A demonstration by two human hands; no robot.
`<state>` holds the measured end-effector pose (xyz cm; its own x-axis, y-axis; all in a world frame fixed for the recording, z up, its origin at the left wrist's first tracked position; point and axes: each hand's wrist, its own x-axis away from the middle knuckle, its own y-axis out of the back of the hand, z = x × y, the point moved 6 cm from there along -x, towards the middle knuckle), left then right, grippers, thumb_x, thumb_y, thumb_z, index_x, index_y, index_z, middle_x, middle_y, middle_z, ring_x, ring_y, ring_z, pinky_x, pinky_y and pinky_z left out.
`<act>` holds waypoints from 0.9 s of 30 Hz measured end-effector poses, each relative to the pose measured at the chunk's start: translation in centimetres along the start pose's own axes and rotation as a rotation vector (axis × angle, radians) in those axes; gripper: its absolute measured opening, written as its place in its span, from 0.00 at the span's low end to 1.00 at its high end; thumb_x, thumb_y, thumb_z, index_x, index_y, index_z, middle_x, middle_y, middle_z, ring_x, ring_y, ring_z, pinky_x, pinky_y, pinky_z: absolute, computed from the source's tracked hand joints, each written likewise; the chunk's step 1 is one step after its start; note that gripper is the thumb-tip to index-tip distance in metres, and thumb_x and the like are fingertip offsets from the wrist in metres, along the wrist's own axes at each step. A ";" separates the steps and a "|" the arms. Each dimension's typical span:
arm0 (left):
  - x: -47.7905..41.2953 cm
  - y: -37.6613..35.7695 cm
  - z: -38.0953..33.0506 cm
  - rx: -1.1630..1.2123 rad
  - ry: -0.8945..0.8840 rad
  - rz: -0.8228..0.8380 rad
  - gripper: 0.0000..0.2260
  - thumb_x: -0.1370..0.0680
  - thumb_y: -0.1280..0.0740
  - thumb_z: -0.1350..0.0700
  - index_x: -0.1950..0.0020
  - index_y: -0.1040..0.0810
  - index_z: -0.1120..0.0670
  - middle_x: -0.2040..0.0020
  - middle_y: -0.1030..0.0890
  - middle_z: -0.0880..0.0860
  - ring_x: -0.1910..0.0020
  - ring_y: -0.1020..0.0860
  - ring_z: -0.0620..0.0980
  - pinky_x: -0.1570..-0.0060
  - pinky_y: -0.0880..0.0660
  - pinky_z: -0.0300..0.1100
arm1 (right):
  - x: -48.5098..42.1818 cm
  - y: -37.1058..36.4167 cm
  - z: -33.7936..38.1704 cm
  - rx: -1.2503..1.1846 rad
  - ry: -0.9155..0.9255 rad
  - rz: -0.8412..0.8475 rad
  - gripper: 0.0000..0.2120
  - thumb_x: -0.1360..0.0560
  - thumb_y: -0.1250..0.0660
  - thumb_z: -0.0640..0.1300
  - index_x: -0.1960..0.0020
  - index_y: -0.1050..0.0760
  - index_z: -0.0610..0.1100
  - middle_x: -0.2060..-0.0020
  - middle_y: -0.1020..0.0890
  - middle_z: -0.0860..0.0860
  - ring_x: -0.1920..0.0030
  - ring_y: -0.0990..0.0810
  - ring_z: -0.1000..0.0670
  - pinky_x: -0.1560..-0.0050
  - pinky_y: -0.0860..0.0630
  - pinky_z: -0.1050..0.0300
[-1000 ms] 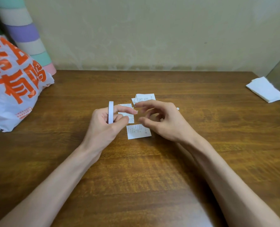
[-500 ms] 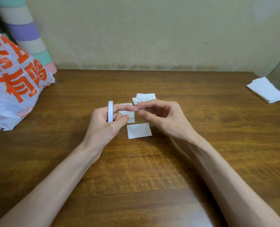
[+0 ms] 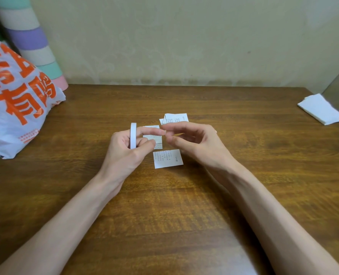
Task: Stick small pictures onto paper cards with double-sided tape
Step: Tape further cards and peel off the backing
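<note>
Since the free tape end is too small to make out, I cannot tell whether the right hand (image 3: 196, 143) pinches it or merely curls thumb and forefinger toward it. Nearest, at 6 o'clock from the fingertips, a printed slip (image 3: 168, 158) lies flat on the bench (image 3: 164, 225), just beside the right thumb. Beyond it the left hand (image 3: 125, 151) grips the tape roll (image 3: 133, 135) upright, its forefinger stretched out to touch the right forefinger. A second slip (image 3: 156, 141) lies under those fingers.

To do this step well, I judge, draw the strip out short and straight toward 3 o'clock with the roll steady, so it does not fold on itself.

At 12 o'clock lies a small pile of slips (image 3: 174, 118). Room is widest at 6 o'clock. A plastic bag (image 3: 20, 100) crowds 9 o'clock, and folded white paper (image 3: 321, 109) lies at 2 o'clock by the far right edge, well apart.
</note>
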<state>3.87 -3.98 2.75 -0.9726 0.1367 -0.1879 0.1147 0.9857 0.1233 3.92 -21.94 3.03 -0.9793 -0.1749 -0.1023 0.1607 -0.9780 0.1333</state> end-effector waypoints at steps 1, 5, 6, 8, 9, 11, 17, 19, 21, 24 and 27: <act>0.0 0.0 0.0 0.001 -0.001 -0.002 0.11 0.19 0.31 0.67 0.49 0.12 0.53 0.72 0.40 0.55 0.72 0.43 0.51 0.65 0.31 0.28 | 0.0 0.1 0.0 -0.014 -0.005 -0.006 0.09 0.21 0.27 0.37 0.41 0.14 0.43 0.51 0.13 0.46 0.53 0.15 0.56 0.54 0.25 0.68; 0.0 0.1 0.1 -0.002 -0.005 -0.005 0.11 0.19 0.31 0.67 0.48 0.12 0.53 0.73 0.40 0.53 0.73 0.42 0.48 0.63 0.30 0.26 | 0.0 0.4 -0.1 -0.031 0.001 -0.030 0.07 0.21 0.27 0.36 0.43 0.14 0.40 0.51 0.12 0.45 0.53 0.15 0.56 0.51 0.24 0.66; 0.0 0.1 0.0 -0.005 -0.005 -0.004 0.11 0.19 0.31 0.66 0.48 0.12 0.53 0.72 0.40 0.53 0.73 0.42 0.48 0.62 0.30 0.25 | 0.0 0.4 -0.2 -0.030 0.005 -0.032 0.07 0.21 0.27 0.36 0.44 0.14 0.39 0.53 0.13 0.47 0.53 0.16 0.56 0.51 0.24 0.66; 0.0 0.1 0.0 -0.004 -0.006 0.001 0.11 0.19 0.31 0.66 0.48 0.12 0.52 0.72 0.40 0.55 0.73 0.42 0.48 0.61 0.30 0.23 | 0.0 0.5 -0.2 -0.026 0.011 -0.036 0.06 0.21 0.27 0.35 0.45 0.15 0.38 0.55 0.13 0.49 0.55 0.16 0.57 0.53 0.24 0.67; 0.0 0.0 0.0 -0.001 -0.008 0.005 0.11 0.19 0.31 0.66 0.48 0.12 0.52 0.72 0.40 0.56 0.73 0.42 0.48 0.60 0.30 0.23 | -0.1 0.5 -0.2 -0.025 0.013 -0.038 0.06 0.21 0.27 0.35 0.45 0.15 0.38 0.55 0.13 0.49 0.56 0.16 0.57 0.54 0.25 0.68; 0.0 0.0 -0.1 0.002 -0.013 0.012 0.11 0.19 0.31 0.66 0.48 0.12 0.52 0.71 0.41 0.58 0.72 0.43 0.49 0.60 0.31 0.23 | -0.1 0.5 -0.2 -0.021 0.022 -0.041 0.05 0.21 0.26 0.35 0.46 0.15 0.37 0.55 0.13 0.47 0.56 0.16 0.57 0.54 0.25 0.68; 0.0 0.0 -0.1 -0.010 -0.013 0.004 0.11 0.19 0.31 0.66 0.49 0.12 0.53 0.72 0.41 0.54 0.72 0.43 0.49 0.65 0.31 0.26 | -0.3 0.6 -0.3 -0.042 0.047 -0.058 0.07 0.22 0.25 0.38 0.48 0.15 0.35 0.57 0.13 0.48 0.58 0.17 0.59 0.56 0.25 0.68; 0.0 0.0 0.0 -0.012 -0.014 0.001 0.11 0.19 0.31 0.67 0.48 0.12 0.52 0.72 0.41 0.53 0.72 0.43 0.49 0.66 0.32 0.26 | -0.3 0.7 -0.4 -0.044 0.046 -0.067 0.07 0.22 0.25 0.39 0.48 0.15 0.35 0.58 0.13 0.51 0.58 0.17 0.58 0.56 0.24 0.67; 0.0 -0.1 0.0 -0.020 -0.018 0.000 0.12 0.19 0.32 0.67 0.48 0.12 0.52 0.72 0.41 0.54 0.72 0.43 0.48 0.63 0.32 0.23 | -0.4 0.8 -0.5 -0.044 0.049 -0.072 0.07 0.22 0.25 0.39 0.49 0.15 0.36 0.60 0.14 0.52 0.59 0.17 0.58 0.57 0.24 0.67; 0.1 -0.1 0.0 -0.030 -0.004 0.001 0.14 0.19 0.32 0.67 0.46 0.12 0.51 0.70 0.42 0.56 0.72 0.42 0.48 0.43 0.28 0.29 | -0.5 0.8 -0.5 -0.020 0.072 -0.102 0.06 0.21 0.26 0.39 0.50 0.16 0.36 0.64 0.16 0.52 0.63 0.19 0.58 0.60 0.26 0.69; 0.2 -0.1 -0.3 -0.042 0.001 -0.010 0.16 0.19 0.33 0.67 0.45 0.11 0.48 0.69 0.43 0.60 0.70 0.43 0.50 0.60 0.35 0.23 | -0.6 0.6 -0.2 0.070 0.131 -0.138 0.05 0.20 0.27 0.40 0.51 0.16 0.38 0.63 0.16 0.51 0.62 0.19 0.56 0.56 0.24 0.65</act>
<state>3.65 -4.06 2.99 -0.9738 0.1269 -0.1888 0.0964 0.9820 0.1626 4.62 -22.46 2.96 -0.9663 -0.0578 -0.2510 0.0129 -0.9841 0.1772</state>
